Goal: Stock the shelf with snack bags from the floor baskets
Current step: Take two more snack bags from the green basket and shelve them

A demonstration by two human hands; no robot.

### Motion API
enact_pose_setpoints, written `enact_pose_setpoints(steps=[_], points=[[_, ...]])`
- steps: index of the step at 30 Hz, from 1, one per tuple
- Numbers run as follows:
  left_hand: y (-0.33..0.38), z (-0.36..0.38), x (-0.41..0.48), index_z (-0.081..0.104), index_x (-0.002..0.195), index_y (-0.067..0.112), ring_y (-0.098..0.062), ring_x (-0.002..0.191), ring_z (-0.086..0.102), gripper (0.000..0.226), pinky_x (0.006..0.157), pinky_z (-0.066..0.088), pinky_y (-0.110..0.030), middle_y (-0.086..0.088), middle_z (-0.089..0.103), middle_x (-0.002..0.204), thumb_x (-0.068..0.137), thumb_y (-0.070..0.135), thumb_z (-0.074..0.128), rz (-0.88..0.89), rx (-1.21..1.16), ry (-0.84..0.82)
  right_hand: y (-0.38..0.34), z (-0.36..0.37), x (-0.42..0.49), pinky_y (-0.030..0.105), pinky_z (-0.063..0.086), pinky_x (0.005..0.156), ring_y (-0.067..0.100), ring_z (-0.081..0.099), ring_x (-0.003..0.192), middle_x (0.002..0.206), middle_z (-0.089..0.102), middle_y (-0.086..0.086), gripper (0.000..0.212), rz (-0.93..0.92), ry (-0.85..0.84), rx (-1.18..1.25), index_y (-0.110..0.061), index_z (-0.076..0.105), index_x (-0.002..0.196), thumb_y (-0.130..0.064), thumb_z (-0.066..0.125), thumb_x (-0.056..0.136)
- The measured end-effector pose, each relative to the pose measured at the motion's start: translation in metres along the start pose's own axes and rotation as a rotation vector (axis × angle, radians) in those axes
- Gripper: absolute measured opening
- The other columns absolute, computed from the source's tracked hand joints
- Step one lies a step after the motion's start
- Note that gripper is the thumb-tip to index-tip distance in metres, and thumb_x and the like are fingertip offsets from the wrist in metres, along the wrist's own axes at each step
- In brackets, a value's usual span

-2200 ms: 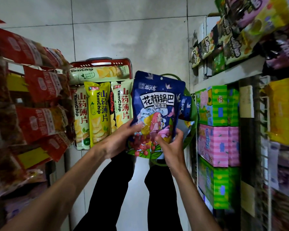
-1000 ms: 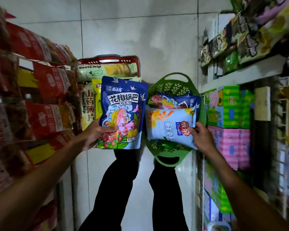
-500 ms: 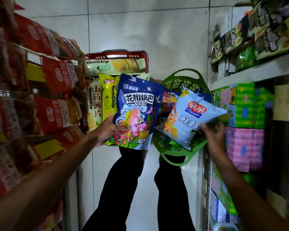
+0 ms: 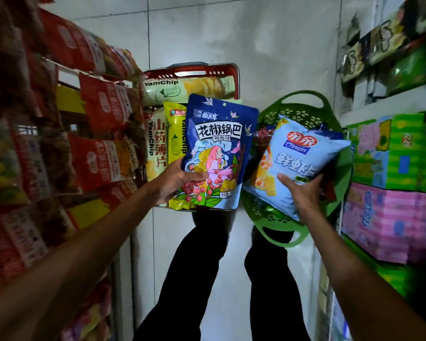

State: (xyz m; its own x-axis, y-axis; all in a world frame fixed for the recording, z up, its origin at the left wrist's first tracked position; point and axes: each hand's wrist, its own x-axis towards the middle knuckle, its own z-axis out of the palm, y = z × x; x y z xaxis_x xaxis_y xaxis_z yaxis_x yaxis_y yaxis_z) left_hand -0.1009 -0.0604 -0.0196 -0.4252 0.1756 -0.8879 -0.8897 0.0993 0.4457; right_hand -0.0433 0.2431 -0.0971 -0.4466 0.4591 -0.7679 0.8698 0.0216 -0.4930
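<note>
1. The left hand [image 4: 177, 179] pinches the lower left edge of the dark blue snack bag [image 4: 219, 143]. The thumb lies flat across the front and the other fingers are hidden behind it.
2. The right hand [image 4: 303, 196] grips the light blue snack bag [image 4: 303, 153] by its lower end, thumb on the printed face and fingers curled round the far edge (only partly in view).
3. Both bags are in the air and touch no shelf. The dark blue one is upright in front of the red basket [image 4: 190, 71]. The light blue one tilts above the green basket [image 4: 268, 212].
4. The red basket is packed with yam chip bags [image 4: 158, 143]. At least one more dark bag shows in the green basket under the light blue one.
5. Red packets [image 4: 101, 107] crowd the rack on the left. On the right, a shelf ledge [image 4: 389, 102] sits above striped boxes [image 4: 391, 212].
6. Judged from this, stocking is mid-way at best. Two bags are lifted but not placed, and both baskets hold stock to shelve. I cannot tell which shelf these two are meant for.
</note>
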Motion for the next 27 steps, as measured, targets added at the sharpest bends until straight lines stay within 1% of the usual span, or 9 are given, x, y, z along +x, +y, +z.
enact_pose_setpoints(steps=[3,9,12,16,18,20,22,25,27], points=[[0.003,-0.004,-0.01,0.059,0.125,0.014,-0.029,0.103,0.071,0.05,0.086,0.058,-0.042,-0.009,0.073,0.116,0.078,0.004,0.073,-0.012,-0.038,-0.022,-0.004,-0.006,0.001,0.035,0.038,0.107,0.028,0.049,0.131,0.146,0.047,0.013,0.115,0.002,-0.002,-0.01,-0.008,0.023,0.15,-0.035,0.091,0.061],[0.03,-0.009,-0.04,0.06,0.124,0.012,-0.031,0.096,0.072,0.055,0.081,0.06,-0.045,-0.013,0.074,0.113,0.072,0.007,0.076,0.013,-0.059,0.03,-0.037,-0.032,-0.019,0.047,0.053,0.097,0.024,0.066,0.111,0.126,0.067,0.004,0.117,-0.099,-0.163,0.087,-0.017,0.045,0.137,-0.054,0.095,0.039],[0.05,-0.01,-0.072,0.061,0.12,0.013,-0.028,0.09,0.074,0.057,0.078,0.061,-0.043,-0.013,0.074,0.11,0.067,0.006,0.08,0.069,-0.066,0.056,-0.074,-0.057,-0.056,0.043,0.058,0.091,0.02,0.071,0.104,0.119,0.071,0.004,0.104,-0.208,-0.258,0.08,-0.011,0.053,0.134,-0.045,0.093,0.045],[0.088,-0.002,-0.16,0.061,0.122,0.015,-0.031,0.092,0.072,0.061,0.08,0.06,-0.046,-0.014,0.074,0.111,0.066,0.008,0.083,0.172,-0.084,0.079,-0.14,-0.105,-0.146,0.051,0.057,0.088,0.028,0.072,0.101,0.114,0.074,0.008,0.084,-0.301,-0.34,0.101,-0.012,0.059,0.127,-0.032,0.091,0.052],[0.11,0.006,-0.222,0.063,0.114,0.013,-0.023,0.079,0.074,0.068,0.068,0.06,-0.035,-0.01,0.077,0.099,0.052,0.009,0.09,0.231,-0.082,0.102,-0.173,-0.134,-0.195,0.046,0.06,0.082,0.025,0.074,0.091,0.104,0.077,0.003,0.073,-0.349,-0.357,0.106,-0.012,0.063,0.121,-0.025,0.092,0.055],[0.13,0.013,-0.293,0.066,0.11,0.014,-0.023,0.078,0.072,0.065,0.074,0.059,-0.037,-0.011,0.077,0.099,0.049,0.007,0.088,0.298,-0.096,0.138,-0.212,-0.162,-0.25,0.032,0.062,0.067,0.013,0.075,0.074,0.085,0.079,-0.006,0.061,-0.398,-0.361,0.145,-0.004,0.06,0.12,-0.002,0.087,0.065],[0.146,0.021,-0.358,0.071,0.106,0.02,-0.024,0.082,0.072,0.052,0.078,0.058,-0.041,-0.013,0.076,0.103,0.06,0.002,0.086,0.396,-0.125,0.152,-0.247,-0.188,-0.303,0.017,0.056,0.056,0.0,0.07,0.06,0.069,0.075,-0.016,0.049,-0.436,-0.354,0.171,-0.007,0.061,0.11,0.018,0.073,0.07],[0.172,0.041,-0.466,0.069,0.102,0.011,-0.016,0.063,0.072,0.045,0.056,0.057,-0.024,-0.009,0.077,0.085,0.062,-0.008,0.077,0.537,-0.183,0.219,-0.297,-0.223,-0.376,0.012,0.055,0.057,-0.003,0.069,0.06,0.069,0.074,-0.02,0.054,-0.563,-0.359,0.171,-0.009,0.062,0.109,0.021,0.073,0.065],[0.183,0.051,-0.542,0.066,0.1,0.005,-0.014,0.051,0.068,0.047,0.046,0.053,-0.019,-0.01,0.076,0.078,0.057,0.003,0.086,0.631,-0.248,0.265,-0.331,-0.239,-0.425,0.014,0.057,0.062,-0.001,0.071,0.066,0.075,0.076,-0.019,0.055,-0.682,-0.441,0.151,-0.012,0.064,0.108,0.014,0.076,0.061]])
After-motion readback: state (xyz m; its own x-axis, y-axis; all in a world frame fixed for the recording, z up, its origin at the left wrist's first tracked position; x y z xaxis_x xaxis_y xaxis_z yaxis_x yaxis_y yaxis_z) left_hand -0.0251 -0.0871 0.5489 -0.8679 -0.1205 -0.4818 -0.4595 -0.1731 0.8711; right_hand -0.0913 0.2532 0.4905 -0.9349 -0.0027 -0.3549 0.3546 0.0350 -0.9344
